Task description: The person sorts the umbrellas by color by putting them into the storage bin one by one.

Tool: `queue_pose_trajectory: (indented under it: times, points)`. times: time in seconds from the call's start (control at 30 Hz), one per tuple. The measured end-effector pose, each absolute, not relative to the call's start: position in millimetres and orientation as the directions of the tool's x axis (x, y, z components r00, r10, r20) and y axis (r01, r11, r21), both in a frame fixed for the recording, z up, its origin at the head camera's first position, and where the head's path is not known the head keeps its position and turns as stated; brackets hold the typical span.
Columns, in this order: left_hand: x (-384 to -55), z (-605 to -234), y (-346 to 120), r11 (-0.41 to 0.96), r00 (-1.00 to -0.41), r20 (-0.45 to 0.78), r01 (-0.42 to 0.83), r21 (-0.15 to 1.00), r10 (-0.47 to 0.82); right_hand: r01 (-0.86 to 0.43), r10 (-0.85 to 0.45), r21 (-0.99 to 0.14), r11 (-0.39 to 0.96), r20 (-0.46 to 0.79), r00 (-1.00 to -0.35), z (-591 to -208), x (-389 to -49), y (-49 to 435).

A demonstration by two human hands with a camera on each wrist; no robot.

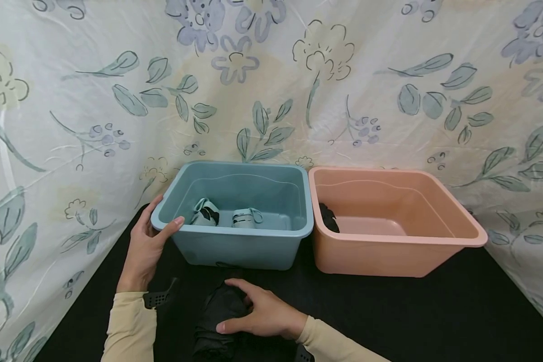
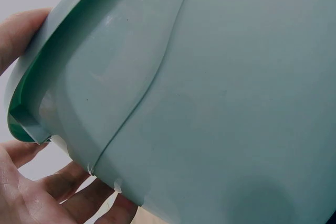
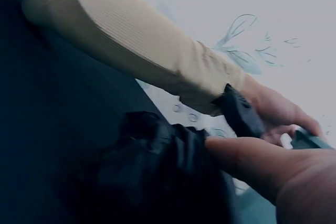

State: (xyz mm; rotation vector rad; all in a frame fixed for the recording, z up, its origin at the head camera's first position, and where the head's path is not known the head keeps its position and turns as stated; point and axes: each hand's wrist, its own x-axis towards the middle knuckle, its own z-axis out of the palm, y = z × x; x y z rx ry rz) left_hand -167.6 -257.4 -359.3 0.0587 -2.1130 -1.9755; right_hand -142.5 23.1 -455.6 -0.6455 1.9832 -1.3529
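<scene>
A blue plastic bin (image 1: 244, 251) stands at the centre left in the head view. My left hand (image 1: 145, 246) grips its left front corner, thumb over the rim and fingers along the outer side; the left wrist view shows these fingers (image 2: 86, 198) against the wall. Inside lie two light teal rolled items with strap loops, the left one (image 1: 205, 213) and the right one (image 1: 244, 217). In front of the bin, my right hand (image 1: 267, 311) holds a folded black umbrella (image 1: 214, 327) between thumb and fingers. Its pleated fabric (image 3: 157, 161) fills the lower right wrist view.
A pink bin (image 1: 402, 256) stands against the blue one's right side, with a dark bundle (image 1: 329, 218) at its left end, partly hidden by the wall. Both bins are on a black tabletop (image 1: 366, 306). A floral curtain (image 1: 271, 90) hangs behind and beside them.
</scene>
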Motion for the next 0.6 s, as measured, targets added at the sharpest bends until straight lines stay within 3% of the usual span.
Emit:
queue_pose_trajectory:
  times: [0.13,0.37,0.6]
  points:
    - [-167,-360,-258,0.085,-0.968,0.155,0.141,0.986,-0.198,-0.012,-0.697,-0.943,0.333,-0.238,-0.677,-467,-145,16]
    - [-166,-359,-258,0.073,-0.968,0.152,0.141,0.987,-0.198,0.079,-0.660,-0.949,0.305,-0.271,-0.701,-406,-124,6]
    - [-166,-360,-257,0.073,-0.968,0.158,0.146,0.987,-0.197,0.039,-0.629,-0.935,0.352,-0.267,-0.730,-403,-124,-6]
